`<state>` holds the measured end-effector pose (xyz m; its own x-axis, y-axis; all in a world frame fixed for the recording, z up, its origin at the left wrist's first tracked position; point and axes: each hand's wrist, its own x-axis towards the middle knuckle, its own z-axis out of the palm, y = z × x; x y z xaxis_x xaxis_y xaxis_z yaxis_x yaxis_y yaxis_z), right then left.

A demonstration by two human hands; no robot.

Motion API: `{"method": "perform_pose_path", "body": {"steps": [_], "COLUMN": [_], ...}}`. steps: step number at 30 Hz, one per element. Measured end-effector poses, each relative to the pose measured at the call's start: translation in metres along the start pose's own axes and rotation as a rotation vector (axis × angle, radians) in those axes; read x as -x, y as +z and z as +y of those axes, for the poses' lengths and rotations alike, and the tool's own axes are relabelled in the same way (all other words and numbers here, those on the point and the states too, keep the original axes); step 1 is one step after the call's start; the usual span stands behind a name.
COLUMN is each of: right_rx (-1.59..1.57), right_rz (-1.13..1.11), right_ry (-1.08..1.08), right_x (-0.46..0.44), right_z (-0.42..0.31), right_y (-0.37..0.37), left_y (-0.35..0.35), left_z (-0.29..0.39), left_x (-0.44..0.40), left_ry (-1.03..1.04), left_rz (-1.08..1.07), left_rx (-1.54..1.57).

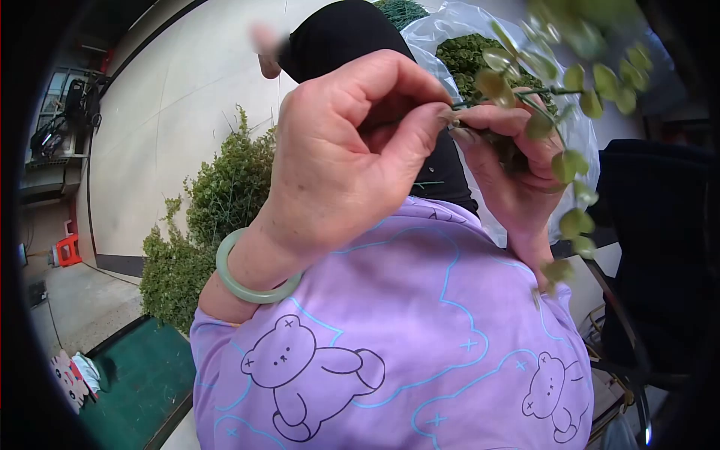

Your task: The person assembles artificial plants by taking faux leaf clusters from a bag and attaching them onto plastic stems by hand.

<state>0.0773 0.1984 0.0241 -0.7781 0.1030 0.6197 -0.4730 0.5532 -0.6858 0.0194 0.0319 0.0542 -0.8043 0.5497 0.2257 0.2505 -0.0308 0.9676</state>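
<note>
My left hand, with a pale green bangle on its wrist, is closed in a pinch at the end of a thin green stem. Facing it, my right hand pinches the same leafy sprig close by, so the fingertips of both hands almost meet. Round green leaves, some tinged brown, spread from the sprig above and to the right of my right hand. The exact join between the fingertips is too small to make out. Below both hands is a purple garment printed with bears.
Behind my right hand is a clear plastic bag with dark green foliage in it. A big heap of leafy greenery stands at the left. A dark green surface lies lower left, and a red stool farther off.
</note>
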Motion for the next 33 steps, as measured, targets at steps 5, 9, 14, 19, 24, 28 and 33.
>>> {"method": "perform_pose_path", "body": {"steps": [5, 9, 14, 19, 24, 28, 33], "right_rx": [-0.181, -0.158, -0.171, -0.226, -0.271, -0.140, -0.544], "right_rz": [0.084, 0.094, 0.111, 0.116, 0.097, 0.030, 0.059], "right_ry": [0.172, 0.092, 0.087, 0.108, 0.095, 0.050, 0.320], "right_x": [0.008, 0.006, 0.008, 0.009, 0.008, 0.005, 0.009], "right_z": [-0.001, 0.001, 0.002, 0.005, 0.008, 0.005, 0.007], "right_y": [0.008, 0.008, 0.010, 0.008, 0.009, 0.006, 0.008], "left_y": [-0.001, -0.001, 0.000, 0.001, 0.001, 0.001, 0.000], "left_z": [0.003, 0.001, -0.002, -0.002, -0.004, -0.004, -0.006], "left_x": [0.001, 0.003, 0.004, 0.005, 0.004, 0.004, 0.004], "left_ry": [-0.012, -0.025, -0.028, -0.040, -0.050, -0.054, 0.047], "left_rz": [-0.035, -0.027, -0.024, -0.024, -0.034, -0.031, -0.010], "left_rx": [-0.088, -0.055, -0.040, -0.051, -0.083, -0.117, -0.111]}}
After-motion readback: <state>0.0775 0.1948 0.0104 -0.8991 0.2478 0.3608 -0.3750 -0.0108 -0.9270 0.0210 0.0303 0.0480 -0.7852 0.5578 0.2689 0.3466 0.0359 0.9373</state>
